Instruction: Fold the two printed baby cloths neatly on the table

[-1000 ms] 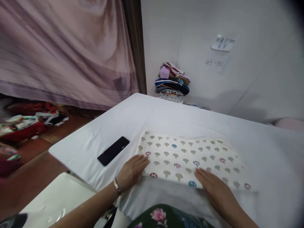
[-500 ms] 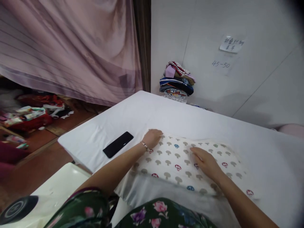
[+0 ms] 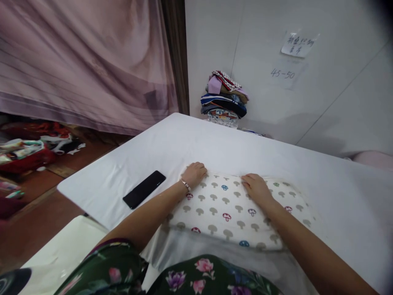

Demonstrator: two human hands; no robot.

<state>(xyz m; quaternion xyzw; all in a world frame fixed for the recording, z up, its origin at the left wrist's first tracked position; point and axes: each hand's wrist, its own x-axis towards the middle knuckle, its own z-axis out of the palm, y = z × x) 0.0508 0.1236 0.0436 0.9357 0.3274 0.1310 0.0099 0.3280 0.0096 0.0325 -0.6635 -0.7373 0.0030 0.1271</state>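
A white cloth printed with grey, red and blue mushrooms (image 3: 225, 209) lies spread on the white-covered table, its near side hanging over the front edge. My left hand (image 3: 195, 174), a bracelet at its wrist, has its fingers closed over the cloth's far left corner. Along the same far edge, my right hand (image 3: 258, 188) holds the cloth near its middle with fingers bent and pressed together. The fingertips of both hands are partly hidden.
A black phone (image 3: 144, 189) lies left of the cloth on the table (image 3: 208, 139). Folded clothes (image 3: 225, 98) are stacked beyond the far edge by the wall. A pale stool or chair seat (image 3: 67, 241) stands at the lower left, with a red basket (image 3: 30, 157) farther off.
My right hand has moved from the cloth's middle up to its far edge. My left hand remains at the far left corner. The view has shifted slightly.
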